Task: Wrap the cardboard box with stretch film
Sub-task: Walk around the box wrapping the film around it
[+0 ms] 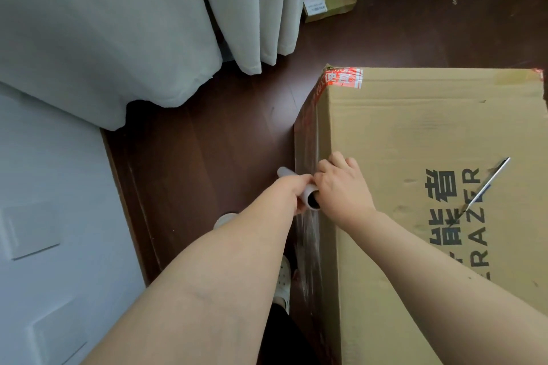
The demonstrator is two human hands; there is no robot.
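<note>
A large brown cardboard box [415,127] with black lettering and red tape at its far corners stands on the dark wood floor. Clear stretch film [308,234] clings to its left side face. The film roll [311,200], a grey tube with an open dark core, lies at the box's top left edge. My left hand [293,187] grips the roll's middle from the left. My right hand [341,184] curls around the roll's near end, with its knuckles over the box top.
A utility knife [486,184] lies on the box top at the right. Pale curtains [118,24] hang at the back and left. A white door [44,216] stands at the left. Small cardboard boxes [329,0] sit at the back. My white shoe [283,278] is beside the box.
</note>
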